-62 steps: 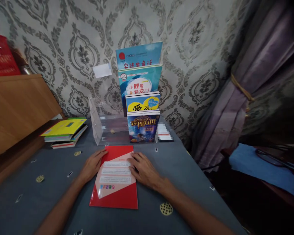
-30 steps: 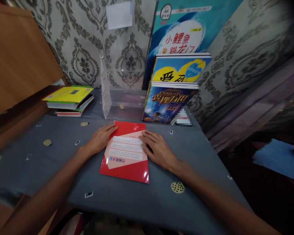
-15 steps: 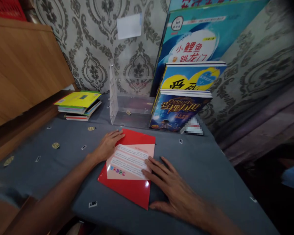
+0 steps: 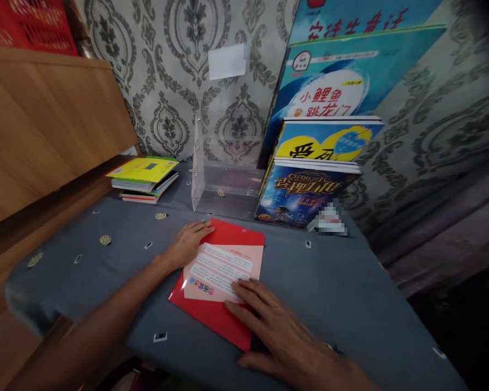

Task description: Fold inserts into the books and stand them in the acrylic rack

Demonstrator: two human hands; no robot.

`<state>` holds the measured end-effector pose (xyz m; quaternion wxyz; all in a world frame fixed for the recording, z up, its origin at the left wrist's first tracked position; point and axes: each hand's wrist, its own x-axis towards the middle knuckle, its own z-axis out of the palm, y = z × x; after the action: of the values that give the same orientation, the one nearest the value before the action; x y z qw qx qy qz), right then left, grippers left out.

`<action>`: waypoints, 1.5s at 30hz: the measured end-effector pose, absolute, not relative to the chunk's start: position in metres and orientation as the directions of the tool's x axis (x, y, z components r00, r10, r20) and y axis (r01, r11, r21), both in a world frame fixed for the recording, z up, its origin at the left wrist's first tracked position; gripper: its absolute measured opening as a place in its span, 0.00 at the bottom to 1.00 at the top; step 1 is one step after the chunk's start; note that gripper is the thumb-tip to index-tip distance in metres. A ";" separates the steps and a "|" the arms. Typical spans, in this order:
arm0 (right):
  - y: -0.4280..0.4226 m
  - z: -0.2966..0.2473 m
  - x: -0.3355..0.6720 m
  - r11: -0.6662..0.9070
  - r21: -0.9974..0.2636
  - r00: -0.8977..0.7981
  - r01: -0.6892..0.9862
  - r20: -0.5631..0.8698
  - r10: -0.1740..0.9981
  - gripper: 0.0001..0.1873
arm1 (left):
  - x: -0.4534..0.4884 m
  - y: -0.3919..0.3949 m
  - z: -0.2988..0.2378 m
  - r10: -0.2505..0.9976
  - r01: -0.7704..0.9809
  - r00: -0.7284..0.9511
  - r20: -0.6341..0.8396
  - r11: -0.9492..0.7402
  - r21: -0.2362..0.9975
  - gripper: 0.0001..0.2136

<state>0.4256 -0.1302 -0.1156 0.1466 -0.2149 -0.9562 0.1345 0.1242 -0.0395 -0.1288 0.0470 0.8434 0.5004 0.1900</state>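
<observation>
A red book [image 4: 232,233] with a pale pink panel of printed text lies flat and turned at an angle on the cloth-covered table. My left hand [image 4: 189,243] rests along its far left edge, fingers stretched over the cover's corner. Over the lower right part of the cover lies my right hand [image 4: 269,320], its fingers spread and the thumb off the near right edge. Neither hand is closed around the book. Beyond it stands a clear acrylic rack [image 4: 198,168], with a dark blue book [image 4: 305,193] upright in its right side.
Behind the dark blue book, a yellow-and-blue book [image 4: 330,138] and taller teal book [image 4: 350,65] stand in tiers. At the left lies a stack of books [image 4: 144,172] beside a wooden cabinet [image 4: 57,136]. The grey-blue tablecloth [image 4: 330,282] ends at the right.
My right hand has slid left and nearer over the red book, covering more of its lower right. My left hand keeps its place on the book. The whole view has shifted slightly.
</observation>
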 end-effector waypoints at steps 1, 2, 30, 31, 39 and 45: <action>-0.130 -0.116 0.425 0.882 -0.296 -0.869 0.367 0.227 0.439 0.39 | 0.124 -0.040 -0.129 0.862 0.827 0.426 0.274 -0.494 0.269 0.24; -0.131 -0.117 0.424 0.891 -0.269 -0.874 0.364 0.230 0.427 0.39 | 0.125 -0.040 -0.129 0.862 0.827 0.425 0.275 -0.494 0.270 0.24; -0.159 -0.102 0.428 0.937 0.100 -0.888 0.335 0.366 0.279 0.20 | 0.138 -0.050 -0.124 0.725 0.753 0.468 0.505 -0.626 0.200 0.18; -0.160 -0.101 0.425 0.928 0.120 -0.878 0.352 0.386 0.283 0.18 | 0.138 -0.049 -0.124 0.730 0.759 0.462 0.504 -0.619 0.201 0.18; -0.170 -0.102 0.398 0.874 0.250 -0.856 0.417 0.430 0.286 0.20 | 0.141 -0.050 -0.121 0.760 0.752 0.437 0.481 -0.603 0.268 0.18; -0.188 -0.118 0.394 0.811 0.327 -0.825 0.485 0.480 0.300 0.25 | 0.141 -0.050 -0.121 0.763 0.754 0.422 0.490 -0.595 0.279 0.18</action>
<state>0.3945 -0.1876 -0.1181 0.2075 -0.2111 -0.9287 -0.2232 0.1407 -0.0500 -0.1206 0.0080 0.8430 0.4500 0.2946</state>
